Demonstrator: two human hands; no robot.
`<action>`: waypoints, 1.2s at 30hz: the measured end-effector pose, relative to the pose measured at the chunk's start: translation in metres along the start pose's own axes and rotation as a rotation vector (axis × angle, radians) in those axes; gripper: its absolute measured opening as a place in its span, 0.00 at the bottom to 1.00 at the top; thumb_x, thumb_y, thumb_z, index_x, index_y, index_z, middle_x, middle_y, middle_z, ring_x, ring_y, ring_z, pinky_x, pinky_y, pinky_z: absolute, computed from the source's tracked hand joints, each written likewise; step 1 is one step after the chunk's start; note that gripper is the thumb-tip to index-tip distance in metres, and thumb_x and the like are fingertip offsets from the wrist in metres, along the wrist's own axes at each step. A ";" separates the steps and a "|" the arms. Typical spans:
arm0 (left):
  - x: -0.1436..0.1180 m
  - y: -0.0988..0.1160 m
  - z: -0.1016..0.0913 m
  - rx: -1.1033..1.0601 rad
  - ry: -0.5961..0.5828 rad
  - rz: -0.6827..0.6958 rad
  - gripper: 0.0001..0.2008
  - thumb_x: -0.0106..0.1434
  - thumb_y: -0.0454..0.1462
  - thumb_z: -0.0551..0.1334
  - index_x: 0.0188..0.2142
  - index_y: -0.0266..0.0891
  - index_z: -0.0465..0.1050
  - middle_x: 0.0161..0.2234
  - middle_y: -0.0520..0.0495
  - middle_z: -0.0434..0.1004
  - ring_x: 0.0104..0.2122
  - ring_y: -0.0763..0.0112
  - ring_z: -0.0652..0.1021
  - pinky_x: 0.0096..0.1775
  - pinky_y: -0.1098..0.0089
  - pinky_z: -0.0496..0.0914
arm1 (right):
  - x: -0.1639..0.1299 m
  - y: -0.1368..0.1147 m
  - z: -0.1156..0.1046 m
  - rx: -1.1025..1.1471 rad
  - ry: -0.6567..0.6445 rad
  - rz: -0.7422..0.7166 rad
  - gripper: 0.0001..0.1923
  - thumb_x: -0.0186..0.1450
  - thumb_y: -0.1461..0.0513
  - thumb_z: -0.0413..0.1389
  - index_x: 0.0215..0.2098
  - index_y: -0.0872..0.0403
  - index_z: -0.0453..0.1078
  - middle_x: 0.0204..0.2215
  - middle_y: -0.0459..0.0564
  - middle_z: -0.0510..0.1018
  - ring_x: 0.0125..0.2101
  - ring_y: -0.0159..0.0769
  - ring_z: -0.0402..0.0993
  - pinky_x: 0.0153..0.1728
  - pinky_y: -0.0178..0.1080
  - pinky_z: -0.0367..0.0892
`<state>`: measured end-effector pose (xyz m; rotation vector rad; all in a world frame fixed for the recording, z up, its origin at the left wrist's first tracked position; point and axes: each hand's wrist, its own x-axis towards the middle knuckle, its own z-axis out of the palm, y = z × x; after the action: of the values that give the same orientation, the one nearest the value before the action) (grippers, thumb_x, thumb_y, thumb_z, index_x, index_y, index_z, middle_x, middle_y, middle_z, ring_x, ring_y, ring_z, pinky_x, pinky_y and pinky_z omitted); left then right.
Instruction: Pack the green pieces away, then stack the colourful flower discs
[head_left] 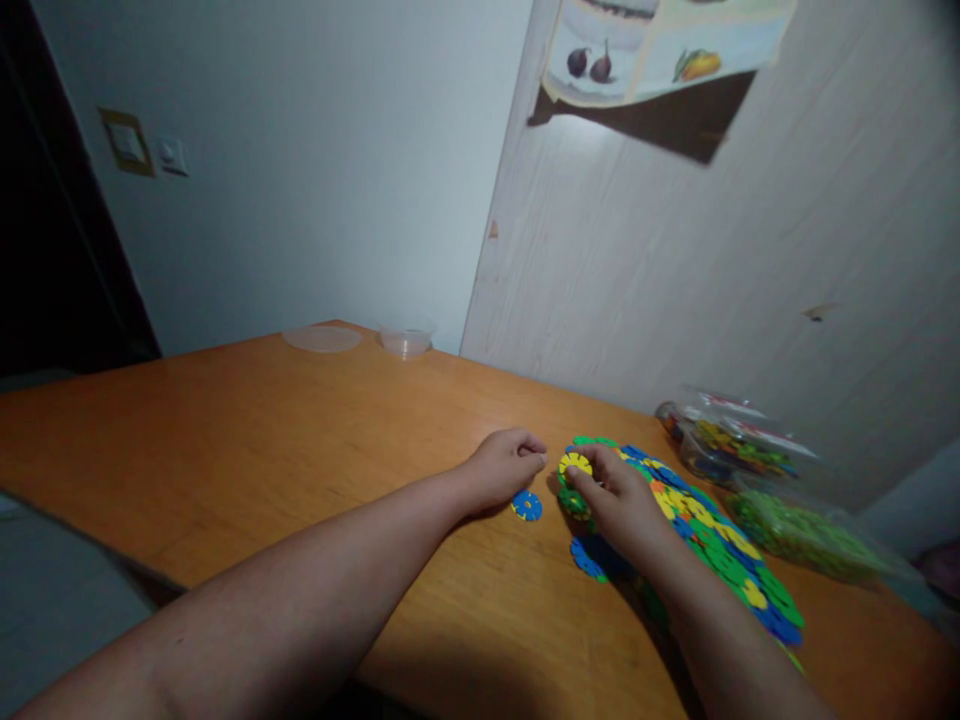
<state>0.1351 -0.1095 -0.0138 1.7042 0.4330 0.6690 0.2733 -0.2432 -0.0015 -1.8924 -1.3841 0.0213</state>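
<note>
A wide orange table [247, 440] fills most of the view, and along its right side lies a spread heap of flat plastic discs [712, 540] in blue, green, yellow and orange. Nearly all of them lie loose and single, so by the look of it the joining of pieces has barely begun; only the small cluster under the person's hands seems started. Beyond the heap sit two clear bags [757, 470], one of mixed pieces, one of green. At the far edge of the table stand a clear lid [322, 339] and a small clear tub [406, 341], well apart from the work.

The right hand [626, 500] rests at the near end of the heap, fingers curled and pinching a yellow disc [575, 464] above a green one [574, 502]. The left hand [506, 465] is closed into a loose fist just beside the yellow disc, fingertips towards it; whether it grips anything cannot be told. A single blue disc [526, 506] lies on the table just beneath that hand.
</note>
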 end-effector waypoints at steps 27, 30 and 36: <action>-0.002 0.004 -0.003 -0.071 -0.099 -0.058 0.06 0.56 0.35 0.61 0.33 0.34 0.73 0.23 0.53 0.70 0.23 0.78 0.69 0.25 0.76 0.61 | -0.001 -0.012 0.013 0.280 -0.046 0.120 0.16 0.65 0.50 0.54 0.34 0.53 0.74 0.30 0.48 0.78 0.32 0.38 0.72 0.34 0.39 0.65; -0.003 0.008 -0.005 -0.075 -0.143 -0.101 0.08 0.53 0.34 0.63 0.34 0.34 0.72 0.24 0.53 0.70 0.23 0.78 0.69 0.25 0.76 0.62 | -0.006 -0.021 0.017 0.376 -0.129 0.189 0.17 0.64 0.49 0.55 0.36 0.54 0.72 0.25 0.45 0.74 0.26 0.34 0.67 0.28 0.36 0.61; -0.004 0.012 -0.015 0.059 -0.093 -0.207 0.10 0.48 0.29 0.61 0.33 0.37 0.69 0.22 0.55 0.68 0.21 0.78 0.69 0.22 0.77 0.58 | -0.013 -0.026 0.018 0.132 -0.244 0.019 0.18 0.61 0.55 0.60 0.47 0.54 0.72 0.28 0.45 0.75 0.27 0.34 0.68 0.27 0.35 0.61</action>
<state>0.1221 -0.1037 -0.0004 1.7104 0.5595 0.4281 0.2399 -0.2408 -0.0041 -1.8379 -1.4856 0.3556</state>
